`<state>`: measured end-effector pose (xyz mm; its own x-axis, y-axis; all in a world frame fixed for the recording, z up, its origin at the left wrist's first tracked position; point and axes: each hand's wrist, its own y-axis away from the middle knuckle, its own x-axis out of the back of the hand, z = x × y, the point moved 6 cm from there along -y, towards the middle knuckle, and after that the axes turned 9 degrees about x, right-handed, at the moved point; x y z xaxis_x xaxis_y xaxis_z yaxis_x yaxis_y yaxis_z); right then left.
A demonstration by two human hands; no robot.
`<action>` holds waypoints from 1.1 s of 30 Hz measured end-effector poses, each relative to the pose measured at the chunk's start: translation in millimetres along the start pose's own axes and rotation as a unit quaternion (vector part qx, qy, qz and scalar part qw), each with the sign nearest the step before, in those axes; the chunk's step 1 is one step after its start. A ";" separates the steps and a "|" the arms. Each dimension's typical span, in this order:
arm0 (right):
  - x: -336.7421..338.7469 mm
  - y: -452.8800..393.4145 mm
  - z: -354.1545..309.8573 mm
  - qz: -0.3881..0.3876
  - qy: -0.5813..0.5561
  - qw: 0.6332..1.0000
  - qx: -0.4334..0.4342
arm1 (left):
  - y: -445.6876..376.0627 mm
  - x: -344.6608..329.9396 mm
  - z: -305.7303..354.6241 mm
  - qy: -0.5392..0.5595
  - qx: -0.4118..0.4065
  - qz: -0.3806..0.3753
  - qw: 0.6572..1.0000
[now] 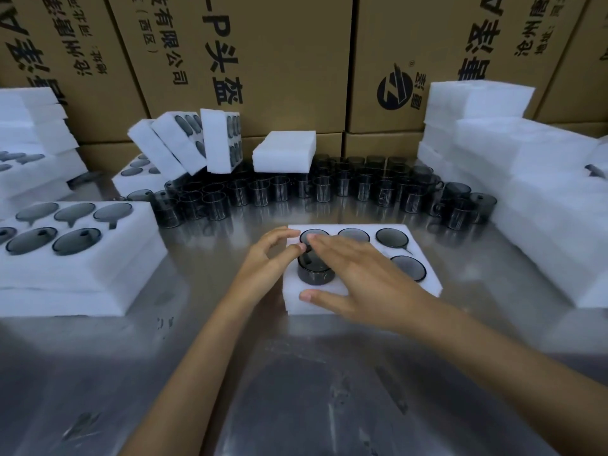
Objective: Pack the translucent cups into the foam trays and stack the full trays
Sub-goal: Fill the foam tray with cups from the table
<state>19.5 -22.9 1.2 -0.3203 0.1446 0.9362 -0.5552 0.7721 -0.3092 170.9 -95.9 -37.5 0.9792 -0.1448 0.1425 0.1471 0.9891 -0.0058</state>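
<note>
A white foam tray (424, 284) lies on the steel table in front of me with dark translucent cups sunk in its holes. One smoky cup (314, 274) stands half out of the front-left hole. My right hand (358, 278) lies flat over that cup with fingers straight, thumb on the tray's front edge. My left hand (274, 250) is at the tray's left corner, fingers curled, its fingertips touching the cup's top by the right fingertips. Several loose cups (329, 189) stand in rows behind the tray.
A stack of filled trays (138, 258) sits at the left, more foam trays (184, 143) lean at the back, a foam block (284, 151) rests on the cups, and tall foam stacks (526, 179) stand at the right. Cardboard boxes (279, 60) wall the back.
</note>
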 end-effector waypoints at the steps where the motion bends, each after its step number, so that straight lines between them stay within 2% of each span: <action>1: -6.2 3.1 -2.8 -0.019 0.008 1.000 0.005 | -0.5 0.8 -2.3 -0.002 0.014 0.007 1.000; 4: -16.7 7.5 -0.8 -0.035 0.008 0.999 -0.002 | -5.3 -2.8 -13.9 0.068 0.070 -0.046 0.994; 7: -17.2 5.1 1.3 -0.029 0.013 0.999 0.000 | -4.1 -12.2 -13.9 0.081 0.064 -0.137 0.985; 12: -32.2 7.6 -0.1 -0.056 0.074 0.996 0.009 | -0.7 -17.5 -15.6 0.083 0.079 -0.176 0.978; 21: -34.7 9.1 -1.8 -0.067 0.100 0.993 0.005 | 0.0 -19.5 -15.3 0.107 0.075 -0.185 0.974; 25: -21.3 1.4 6.0 -0.096 -0.037 0.994 -0.021 | 0.2 -18.0 -16.3 0.119 0.076 -0.192 0.971; 29: 14.2 -0.3 55.0 -0.030 -0.094 0.986 -0.134 | -0.2 -14.5 -19.0 0.130 0.085 -0.197 0.968; 31: 21.4 3.0 76.2 -0.087 -0.097 0.976 -0.176 | -0.6 -12.8 -20.2 0.130 0.088 -0.197 0.968; 33: 23.4 1.4 89.9 -0.152 -0.090 0.967 -0.181 | -1.2 -12.2 -21.6 0.131 0.088 -0.198 0.967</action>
<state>-57.8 -74.1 7.7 -0.3309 -0.2090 0.9202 -0.3498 0.9328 0.0861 161.8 -95.9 -60.5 0.8565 -0.4918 -0.1570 0.5140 0.8407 0.1707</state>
